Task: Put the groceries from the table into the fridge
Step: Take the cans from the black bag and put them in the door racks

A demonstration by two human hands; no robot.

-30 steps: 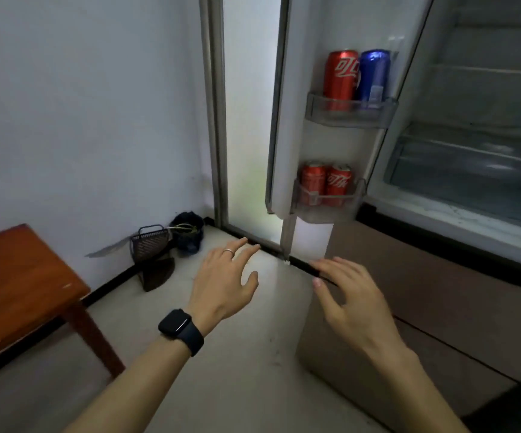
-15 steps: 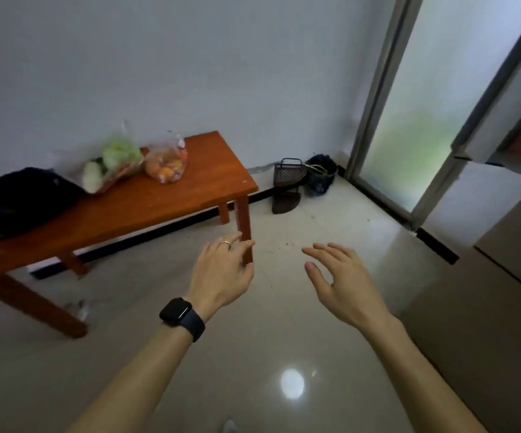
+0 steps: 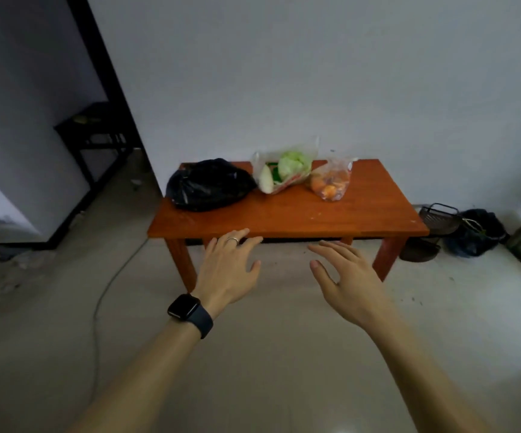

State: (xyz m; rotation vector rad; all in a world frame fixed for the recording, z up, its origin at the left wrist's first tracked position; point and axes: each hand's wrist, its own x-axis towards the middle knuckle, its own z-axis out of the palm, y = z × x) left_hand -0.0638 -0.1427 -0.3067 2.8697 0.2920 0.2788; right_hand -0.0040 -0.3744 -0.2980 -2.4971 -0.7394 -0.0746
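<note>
Now L hand (image 3: 228, 267) & R hand (image 3: 343, 276), empty, fingers spread, face surface's (image 3: 284, 220) front edge; bags ahead at back edge: black bag (image 3: 209, 185) nearer L, orange bag (image 3: 331, 184) nearer R.

Your table (image 3: 287, 215) is reddish-brown; one bag (image 3: 209, 185) black; clear bags — green cabbage (image 3: 293, 165), orange fruit (image 3: 329, 185); watch (image 3: 188, 310) black.
</note>
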